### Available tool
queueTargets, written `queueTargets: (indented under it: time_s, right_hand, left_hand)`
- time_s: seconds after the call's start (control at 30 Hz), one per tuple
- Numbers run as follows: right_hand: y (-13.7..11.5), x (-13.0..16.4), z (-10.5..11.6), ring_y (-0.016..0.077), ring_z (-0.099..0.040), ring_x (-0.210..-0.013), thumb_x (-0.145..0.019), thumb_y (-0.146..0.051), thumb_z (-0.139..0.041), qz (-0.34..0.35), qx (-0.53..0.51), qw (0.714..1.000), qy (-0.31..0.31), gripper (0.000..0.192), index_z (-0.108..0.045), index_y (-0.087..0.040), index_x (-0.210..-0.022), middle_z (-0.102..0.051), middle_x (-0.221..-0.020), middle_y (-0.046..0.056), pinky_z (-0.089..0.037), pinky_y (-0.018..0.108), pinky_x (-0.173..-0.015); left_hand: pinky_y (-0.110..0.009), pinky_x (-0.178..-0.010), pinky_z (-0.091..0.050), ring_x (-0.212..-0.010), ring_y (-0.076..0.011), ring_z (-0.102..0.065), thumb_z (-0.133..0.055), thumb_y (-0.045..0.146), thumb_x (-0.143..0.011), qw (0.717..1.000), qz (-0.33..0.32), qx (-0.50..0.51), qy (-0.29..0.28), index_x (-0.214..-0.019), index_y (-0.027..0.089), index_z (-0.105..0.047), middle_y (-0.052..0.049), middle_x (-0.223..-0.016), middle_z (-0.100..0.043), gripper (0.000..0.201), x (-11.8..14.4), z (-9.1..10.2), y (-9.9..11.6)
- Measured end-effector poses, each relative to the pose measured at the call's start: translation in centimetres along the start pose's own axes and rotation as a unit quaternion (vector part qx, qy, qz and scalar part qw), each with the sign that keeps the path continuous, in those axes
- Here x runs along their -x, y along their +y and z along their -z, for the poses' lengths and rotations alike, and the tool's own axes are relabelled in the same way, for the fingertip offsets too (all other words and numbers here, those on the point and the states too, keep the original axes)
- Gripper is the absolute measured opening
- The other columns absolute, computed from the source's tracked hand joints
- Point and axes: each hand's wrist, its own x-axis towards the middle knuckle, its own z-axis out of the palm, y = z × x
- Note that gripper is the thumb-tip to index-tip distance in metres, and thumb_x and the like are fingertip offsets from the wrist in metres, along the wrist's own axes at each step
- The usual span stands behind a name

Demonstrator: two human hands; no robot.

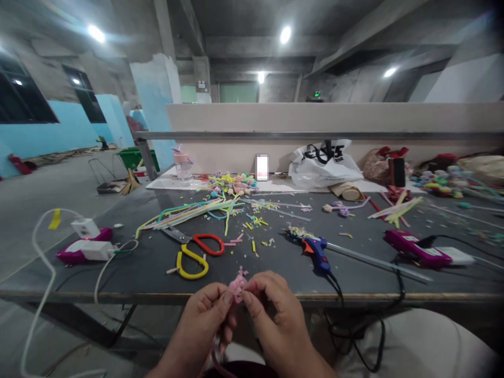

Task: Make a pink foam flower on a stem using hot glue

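A small pink pipe-cleaner flower [238, 285] is pinched between the fingertips of both hands at the table's front edge. My left hand [202, 320] grips it from the left with thumb and forefinger, the other fingers curled below. From the right, my right hand [277, 312] presses thumb and forefinger against its lower side. A pink strand hangs down under my left hand. Past the hands lie scissors [192, 269] with one yellow and one red handle, blades spread. To the right rests a blue glue gun [318, 254] with a clear glue stick in its back.
Pipe cleaners [189, 212] and a pile of coloured pieces [232, 184] lie farther back, with scraps around. Purple power strips [84, 249] with plugs and cables sit left and right. A phone [262, 167], a bottle [182, 165] and a white bag [325, 165] stand at the back.
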Motion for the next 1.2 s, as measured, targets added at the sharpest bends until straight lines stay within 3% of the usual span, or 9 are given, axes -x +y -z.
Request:
queueTargets:
  time_s: [0.33,0.6,0.93,1.03,1.2]
  right_hand:
    - [-0.1,-0.2,0.1,0.0149,-0.052,-0.068,-0.08,-0.014,-0.053,-0.031,0.009,0.999,-0.04,0.013,-0.055,-0.019,-0.068,-0.059,-0.068,0.0,-0.037,0.028,-0.065]
    - [0.0,-0.2,-0.1,0.0145,-0.054,-0.067,-0.08,-0.013,-0.053,0.002,0.048,0.998,-0.039,0.011,-0.057,-0.02,-0.072,-0.061,-0.069,0.0,-0.035,0.029,-0.068]
    - [0.2,0.3,-0.8,0.0136,-0.052,-0.063,-0.08,-0.016,-0.053,-0.055,0.014,0.998,-0.035,0.017,-0.055,-0.018,-0.063,-0.057,-0.063,-0.001,-0.037,0.026,-0.062]
    - [0.0,0.0,-0.3,0.0141,-0.055,-0.065,-0.08,-0.017,-0.054,-0.075,-0.006,0.996,-0.049,0.017,-0.057,-0.019,-0.063,-0.059,-0.064,0.0,-0.039,0.026,-0.062]
    - [-0.1,-0.7,1.2,0.0162,-0.057,-0.073,-0.083,-0.019,-0.049,-0.031,-0.022,0.999,-0.039,0.013,-0.061,-0.02,-0.08,-0.062,-0.077,0.003,-0.043,0.028,-0.068]
  left_hand:
    - [-0.013,-0.029,-0.029,-0.032,-0.0037,-0.04,-0.063,0.049,-0.068,0.998,-0.013,-0.051,0.014,-0.064,0.016,-0.05,0.006,-0.046,-0.051,0.035,-0.1,0.3,-0.1]
    - [-0.014,-0.029,-0.032,-0.033,-0.0044,-0.041,-0.062,0.046,-0.07,0.996,-0.038,-0.074,0.027,-0.063,0.016,-0.049,0.006,-0.047,-0.05,0.034,0.0,0.3,-0.2]
    - [-0.015,-0.032,-0.035,-0.035,-0.0054,-0.044,-0.058,0.047,-0.074,0.987,-0.074,-0.136,0.051,-0.065,0.015,-0.052,0.005,-0.048,-0.05,0.034,0.2,0.4,-0.5]
    - [-0.015,-0.032,-0.034,-0.034,-0.0051,-0.044,-0.06,0.048,-0.072,0.991,-0.057,-0.119,0.033,-0.064,0.015,-0.052,0.005,-0.048,-0.051,0.034,0.1,0.4,-0.2]
    - [-0.012,-0.027,-0.02,-0.026,-0.0018,-0.032,-0.058,0.046,-0.075,0.997,0.05,0.014,-0.049,-0.068,0.016,-0.051,0.006,-0.043,-0.05,0.032,0.1,0.6,0.1]
